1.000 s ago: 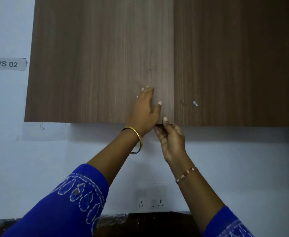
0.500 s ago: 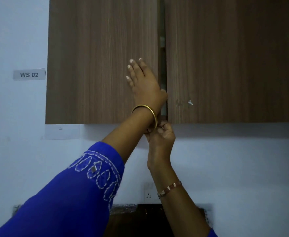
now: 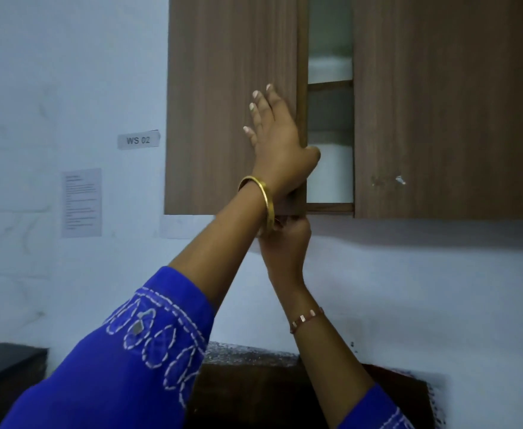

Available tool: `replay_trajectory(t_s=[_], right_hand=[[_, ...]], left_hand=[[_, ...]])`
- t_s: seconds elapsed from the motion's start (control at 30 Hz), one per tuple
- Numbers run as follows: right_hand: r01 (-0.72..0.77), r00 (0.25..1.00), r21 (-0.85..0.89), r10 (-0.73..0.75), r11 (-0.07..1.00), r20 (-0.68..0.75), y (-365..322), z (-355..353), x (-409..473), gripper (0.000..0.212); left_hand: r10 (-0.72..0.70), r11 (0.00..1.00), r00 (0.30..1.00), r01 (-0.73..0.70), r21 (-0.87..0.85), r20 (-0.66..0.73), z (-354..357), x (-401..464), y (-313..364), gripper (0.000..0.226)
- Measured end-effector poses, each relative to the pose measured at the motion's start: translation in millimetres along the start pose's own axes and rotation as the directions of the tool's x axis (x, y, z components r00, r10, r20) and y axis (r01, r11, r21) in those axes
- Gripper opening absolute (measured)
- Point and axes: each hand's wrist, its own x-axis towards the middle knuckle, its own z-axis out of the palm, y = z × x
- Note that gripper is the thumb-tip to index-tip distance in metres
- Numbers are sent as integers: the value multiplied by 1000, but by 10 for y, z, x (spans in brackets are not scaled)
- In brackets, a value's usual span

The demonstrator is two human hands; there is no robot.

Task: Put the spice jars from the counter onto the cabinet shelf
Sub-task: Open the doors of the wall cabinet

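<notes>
Left hand (image 3: 280,150): fingers (image 3: 258,103) straight and spread flat on the face of the brown wood-grain left cabinet door (image 3: 229,103), thumb hooked round the door's free edge into the gap. So palm pressing, thumb pulling. Gold metal bangle (image 3: 261,196) at that wrist, at 6 o'clock from the palm.

Right hand (image 3: 288,239): sits under the left wrist, at 6 o'clock from it, fingers curled up at the door's bottom corner. Partly hidden by the left wrist, so I cannot tell if it truly grips the bottom edge or just touches it. Beaded bracelet (image 3: 306,318) on that wrist.

Door is ajar, a narrow opening; brown wood-grain right cabinet door (image 3: 445,103) at 3 o'clock is closed. Through the gap: thin wooden cabinet shelf (image 3: 329,85), pale interior, something white below it, unclear what.

Spice jars: not in view. Dark speckled counter edge (image 3: 247,354) only just shows at 6 o'clock, no jars visible on it.

Step, my judgement: opening the cabinet, before any jar is moved. Next move calls for swinging the left door fully wide toward 9 o'clock, then reaching down to the counter for a jar.
</notes>
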Motion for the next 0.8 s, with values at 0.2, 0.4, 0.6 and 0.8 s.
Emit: replay_trajectory(t_s=[0.2,0.4,0.6,0.8], right_hand=[[-35,999,41,35,999,6,-21,563,-232,10],[203,978,-83,-207,976,-36,-47,1168,-514,38],[385,923,-165,-382,908,50,-98,1851,-820,57],[488,868,-361,-484,795,108,-14,2554,-1022,57]], left_hand=[[33,995,999,-35,-90,-14,-566,-153,-155,93],[61,976,998,-63,-209,-17,-1261,-341,-439,88],[75,934,996,-84,-348,-38,-2130,-547,-859,72],[-47,911,993,-2,-411,-107,-2827,-661,-1365,40]])
